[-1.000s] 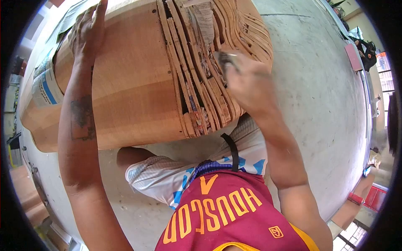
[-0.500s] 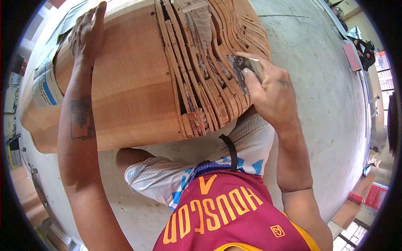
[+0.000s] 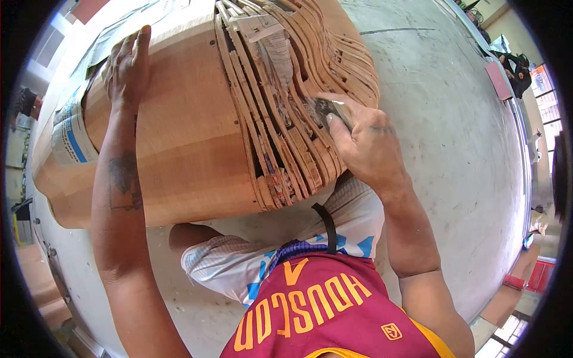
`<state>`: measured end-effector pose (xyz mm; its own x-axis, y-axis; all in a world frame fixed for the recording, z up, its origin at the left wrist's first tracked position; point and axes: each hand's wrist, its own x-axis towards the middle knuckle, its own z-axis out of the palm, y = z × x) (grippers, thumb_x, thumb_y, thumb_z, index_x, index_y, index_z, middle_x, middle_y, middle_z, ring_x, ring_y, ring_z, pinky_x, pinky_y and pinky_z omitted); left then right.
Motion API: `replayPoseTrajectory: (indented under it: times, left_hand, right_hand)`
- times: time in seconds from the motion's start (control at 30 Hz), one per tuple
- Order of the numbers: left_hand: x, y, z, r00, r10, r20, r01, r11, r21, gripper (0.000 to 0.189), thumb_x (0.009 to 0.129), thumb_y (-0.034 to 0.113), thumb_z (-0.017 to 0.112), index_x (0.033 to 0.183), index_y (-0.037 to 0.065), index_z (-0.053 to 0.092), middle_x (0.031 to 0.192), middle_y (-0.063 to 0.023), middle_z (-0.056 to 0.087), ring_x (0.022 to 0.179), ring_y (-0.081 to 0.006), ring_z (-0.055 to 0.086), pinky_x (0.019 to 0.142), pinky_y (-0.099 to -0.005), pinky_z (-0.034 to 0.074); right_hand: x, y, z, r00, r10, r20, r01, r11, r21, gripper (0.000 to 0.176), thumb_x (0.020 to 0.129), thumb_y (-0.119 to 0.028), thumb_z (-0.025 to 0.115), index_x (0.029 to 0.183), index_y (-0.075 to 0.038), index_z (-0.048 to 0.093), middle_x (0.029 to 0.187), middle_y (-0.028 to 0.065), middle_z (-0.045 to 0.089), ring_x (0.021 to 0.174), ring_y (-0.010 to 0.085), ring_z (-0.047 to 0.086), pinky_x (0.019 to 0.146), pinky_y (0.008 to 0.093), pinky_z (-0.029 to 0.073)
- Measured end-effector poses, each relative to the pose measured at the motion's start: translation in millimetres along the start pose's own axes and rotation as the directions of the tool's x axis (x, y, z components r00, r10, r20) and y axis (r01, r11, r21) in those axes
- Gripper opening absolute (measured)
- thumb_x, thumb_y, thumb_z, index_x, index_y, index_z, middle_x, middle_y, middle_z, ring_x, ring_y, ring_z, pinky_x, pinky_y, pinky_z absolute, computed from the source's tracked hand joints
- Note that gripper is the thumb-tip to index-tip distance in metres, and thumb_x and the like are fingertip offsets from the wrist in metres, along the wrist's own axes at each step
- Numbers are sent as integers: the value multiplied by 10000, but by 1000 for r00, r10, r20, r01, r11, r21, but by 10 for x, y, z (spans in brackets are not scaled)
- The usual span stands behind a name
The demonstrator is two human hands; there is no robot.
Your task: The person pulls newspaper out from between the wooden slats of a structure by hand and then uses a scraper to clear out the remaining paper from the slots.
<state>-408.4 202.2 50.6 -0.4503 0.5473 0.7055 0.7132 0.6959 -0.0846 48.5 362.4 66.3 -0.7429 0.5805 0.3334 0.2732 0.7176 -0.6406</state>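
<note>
A large curved wooden piece (image 3: 191, 119) lies before me, with a smooth plywood-like surface on the left and wavy wooden strips (image 3: 305, 152) with gaps on the right. Flat on its upper left part rests my left hand (image 3: 128, 71), fingers stretched out and holding nothing. My right hand (image 3: 373, 146) grips a flat, shiny metal scraper (image 3: 327, 108) between thumb and fingers. The scraper lies against the strips, its far edge blurred. Crumpled newspaper (image 3: 278, 58) fills some gaps, and a pale flat piece (image 3: 259, 27) sits at the top.
A newspaper sheet (image 3: 74, 131) clings to the wooden piece's left side. Grey floor (image 3: 441, 143) surrounds the piece, and my bent legs (image 3: 221, 262) are close to its near edge. Far right, a person in dark clothing (image 3: 518, 74) is near the wall.
My right hand has moved left with the scraper over the strips. My left hand stays flat on the wood, while the whole view has shifted slightly.
</note>
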Motion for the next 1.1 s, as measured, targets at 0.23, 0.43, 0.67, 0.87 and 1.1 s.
replayPoseTrajectory:
  times: [0.23,0.43,0.67,0.87,1.1]
  left_hand:
    - [11,190,-211,992,-112,64,114,993,-32,669,1118,665,306,1490,227,648,1493,-108,661,1441,-312,556,1169,-544,424]
    - [-80,46,-212,990,91,109,-96,994,44,793,1099,699,258,1524,122,597,1545,-168,601,1475,-335,509,1214,-511,383]
    - [-30,118,-64,989,-38,-145,43,999,32,594,1000,135,738,1528,328,546,1443,-82,698,1304,-308,674,919,-481,613]
    - [-8,106,-174,997,-24,77,26,1000,-17,743,1120,658,254,1535,136,584,1535,-112,623,1446,-319,537,1196,-492,412]
    - [-5,60,-79,997,-68,44,72,993,-98,779,1089,712,267,1514,163,621,1556,-126,608,1468,-329,521,1218,-504,379]
  right_hand:
    - [196,-252,72,970,-125,-207,140,988,60,309,989,-57,643,1281,-16,735,1003,248,775,929,403,773,802,464,613]
    - [327,-124,448,989,-49,-142,46,999,-24,325,1010,-75,655,1323,-23,725,967,255,771,861,341,784,753,410,603]
    - [61,-159,199,949,-157,-273,188,978,91,327,981,-71,659,1294,-16,732,1011,239,779,897,398,780,806,466,625]
    - [224,-84,544,981,-80,-175,62,992,-108,273,991,-96,643,1234,-29,746,947,233,769,860,418,764,766,478,617]
    - [87,-222,179,970,-47,-238,73,992,101,288,993,-91,635,1251,-44,754,916,215,771,787,354,775,713,438,615]
